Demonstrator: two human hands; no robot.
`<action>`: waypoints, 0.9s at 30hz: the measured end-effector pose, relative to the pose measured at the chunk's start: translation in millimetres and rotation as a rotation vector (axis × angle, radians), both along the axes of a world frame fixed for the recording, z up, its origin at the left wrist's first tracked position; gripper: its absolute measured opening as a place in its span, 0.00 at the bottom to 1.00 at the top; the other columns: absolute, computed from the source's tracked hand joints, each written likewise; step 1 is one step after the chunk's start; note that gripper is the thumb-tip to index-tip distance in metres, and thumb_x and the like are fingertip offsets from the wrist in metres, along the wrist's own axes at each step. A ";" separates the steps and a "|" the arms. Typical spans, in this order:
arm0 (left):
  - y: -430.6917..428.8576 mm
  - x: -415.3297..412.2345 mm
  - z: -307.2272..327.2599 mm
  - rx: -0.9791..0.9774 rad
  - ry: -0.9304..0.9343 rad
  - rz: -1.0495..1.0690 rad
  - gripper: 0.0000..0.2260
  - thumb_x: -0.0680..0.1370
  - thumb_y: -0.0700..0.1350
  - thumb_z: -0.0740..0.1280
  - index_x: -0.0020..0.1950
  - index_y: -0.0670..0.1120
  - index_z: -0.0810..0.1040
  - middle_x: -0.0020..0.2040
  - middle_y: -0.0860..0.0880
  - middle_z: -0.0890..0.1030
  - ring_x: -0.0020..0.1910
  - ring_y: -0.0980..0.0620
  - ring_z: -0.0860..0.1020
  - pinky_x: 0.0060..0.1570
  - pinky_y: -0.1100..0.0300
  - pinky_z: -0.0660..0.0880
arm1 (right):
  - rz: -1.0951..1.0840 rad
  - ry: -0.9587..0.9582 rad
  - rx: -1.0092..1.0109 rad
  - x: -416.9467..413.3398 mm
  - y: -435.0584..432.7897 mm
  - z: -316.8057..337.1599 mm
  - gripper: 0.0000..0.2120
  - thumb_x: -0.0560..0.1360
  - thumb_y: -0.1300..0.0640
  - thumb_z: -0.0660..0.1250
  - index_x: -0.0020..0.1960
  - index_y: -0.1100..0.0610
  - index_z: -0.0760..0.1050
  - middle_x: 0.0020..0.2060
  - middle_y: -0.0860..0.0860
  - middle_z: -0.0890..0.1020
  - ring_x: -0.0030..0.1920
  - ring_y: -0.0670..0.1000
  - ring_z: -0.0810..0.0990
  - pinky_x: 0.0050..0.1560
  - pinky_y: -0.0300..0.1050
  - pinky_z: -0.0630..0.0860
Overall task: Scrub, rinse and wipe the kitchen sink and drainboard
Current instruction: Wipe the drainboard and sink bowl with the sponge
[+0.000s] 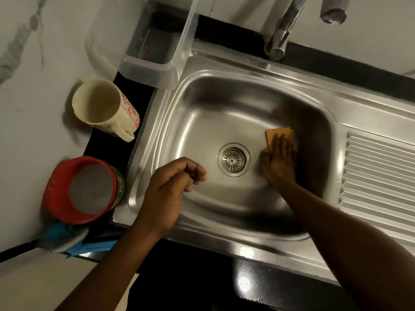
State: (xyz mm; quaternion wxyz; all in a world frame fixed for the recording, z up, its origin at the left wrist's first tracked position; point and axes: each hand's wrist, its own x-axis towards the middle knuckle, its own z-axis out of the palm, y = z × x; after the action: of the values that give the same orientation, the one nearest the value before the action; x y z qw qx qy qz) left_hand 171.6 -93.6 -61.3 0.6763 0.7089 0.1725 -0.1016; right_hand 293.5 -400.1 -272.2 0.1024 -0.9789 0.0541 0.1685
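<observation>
A stainless steel sink [202,122] fills the middle of the view, with a round drain strainer [233,159] at its bottom. To its right lies the ribbed drainboard [379,173]. My right hand [279,161] lies flat with straight fingers on an orange sponge [277,133], pressing it against the basin floor right of the drain. My left hand [173,189] hovers over the basin's near left rim with its fingers loosely curled, holding nothing. The faucet spout [284,30] hangs over the sink's back edge.
Left of the sink stand a cream mug with red flowers [105,108], a red-rimmed tub [85,189] and a clear plastic container [155,43]. A blue cloth [78,243] lies at the counter's front left corner. A grey cloth [333,10] hangs at the top right.
</observation>
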 end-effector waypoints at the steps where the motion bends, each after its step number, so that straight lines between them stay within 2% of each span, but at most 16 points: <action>1: -1.0 3.2 -2.0 -0.003 0.000 -0.003 0.14 0.72 0.36 0.59 0.47 0.42 0.84 0.44 0.47 0.86 0.48 0.46 0.83 0.44 0.62 0.77 | -0.027 -0.001 -0.007 0.3 5.2 -3.5 0.34 0.85 0.41 0.45 0.85 0.56 0.43 0.84 0.59 0.45 0.84 0.60 0.41 0.82 0.59 0.40; 5: -1.9 9.4 -8.6 -0.011 -0.012 -0.009 0.14 0.73 0.36 0.59 0.47 0.43 0.84 0.44 0.48 0.86 0.48 0.46 0.83 0.45 0.65 0.77 | -0.142 -0.068 -0.022 2.3 23.9 -13.4 0.36 0.84 0.38 0.41 0.85 0.56 0.43 0.84 0.58 0.45 0.84 0.60 0.42 0.80 0.61 0.39; 11: -3.0 5.5 -17.7 -0.033 0.012 -0.001 0.14 0.73 0.37 0.59 0.47 0.43 0.84 0.45 0.47 0.86 0.49 0.49 0.84 0.46 0.64 0.78 | -0.080 -0.129 0.046 16.4 59.4 -8.9 0.36 0.84 0.40 0.42 0.85 0.59 0.49 0.83 0.60 0.52 0.83 0.62 0.49 0.82 0.59 0.45; 13: -2.8 1.8 -18.6 -0.037 0.011 0.005 0.14 0.74 0.36 0.59 0.47 0.44 0.84 0.45 0.47 0.86 0.49 0.49 0.84 0.46 0.63 0.78 | 0.049 -0.137 0.101 27.7 89.6 -10.1 0.34 0.85 0.41 0.44 0.85 0.58 0.51 0.84 0.58 0.52 0.84 0.61 0.48 0.82 0.59 0.46; 16: -3.9 -3.3 -17.5 -0.038 0.014 0.037 0.14 0.74 0.37 0.59 0.47 0.45 0.85 0.45 0.47 0.87 0.49 0.49 0.85 0.47 0.60 0.79 | 0.257 -0.128 0.169 42.1 144.9 -17.1 0.32 0.86 0.41 0.45 0.85 0.55 0.48 0.84 0.56 0.48 0.84 0.58 0.43 0.83 0.57 0.42; 19: -3.0 -6.1 -16.9 -0.050 0.024 0.075 0.14 0.73 0.38 0.59 0.47 0.44 0.85 0.45 0.48 0.87 0.49 0.51 0.85 0.46 0.60 0.79 | 0.346 -0.111 0.185 44.7 163.0 -18.7 0.31 0.86 0.41 0.44 0.85 0.53 0.46 0.84 0.54 0.46 0.84 0.56 0.42 0.82 0.54 0.39; 23: -5.8 -3.3 -18.1 -0.063 0.002 0.098 0.14 0.73 0.37 0.59 0.47 0.43 0.84 0.45 0.47 0.87 0.49 0.48 0.85 0.45 0.62 0.79 | 0.775 -0.075 0.198 31.8 157.6 -14.5 0.31 0.86 0.42 0.44 0.85 0.53 0.48 0.85 0.52 0.50 0.84 0.58 0.44 0.82 0.58 0.45; 27: -14.5 0.4 -20.5 -0.072 -0.016 0.062 0.13 0.73 0.36 0.60 0.46 0.40 0.83 0.45 0.45 0.86 0.49 0.46 0.84 0.45 0.64 0.77 | 1.094 0.038 0.199 1.3 160.9 0.9 0.35 0.84 0.39 0.47 0.85 0.53 0.41 0.84 0.52 0.41 0.83 0.57 0.37 0.82 0.56 0.40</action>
State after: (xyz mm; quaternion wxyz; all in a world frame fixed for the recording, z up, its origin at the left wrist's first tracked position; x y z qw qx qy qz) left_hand 172.1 -108.1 -81.8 0.7057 0.6790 0.1853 -0.0811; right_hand 294.8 -239.2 -271.3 0.0910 -0.8467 -0.4762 0.2192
